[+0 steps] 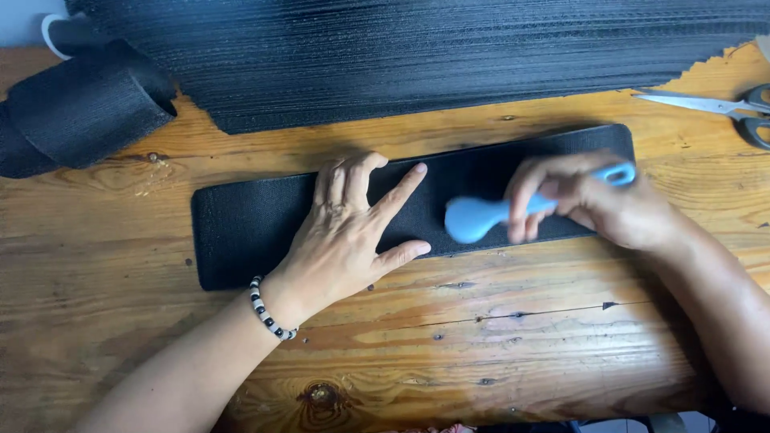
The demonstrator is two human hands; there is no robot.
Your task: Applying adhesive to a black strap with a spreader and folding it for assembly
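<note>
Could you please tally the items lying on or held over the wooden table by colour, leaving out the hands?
Black: 3 – fabric strip under the left hand, fabric roll, large ribbed sheet
Light blue: 1 – rounded-head tool in the right hand
Silver with dark handles: 1 – scissors
Total: 5

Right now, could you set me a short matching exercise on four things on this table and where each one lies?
Things:
1. scissors
2. blue tool
3. black strip
4. black roll

Places:
A. flat under the left hand
B. top left of the table
C. right edge of the table
D. in the right hand

Pairs: 1-C, 2-D, 3-A, 4-B
</note>
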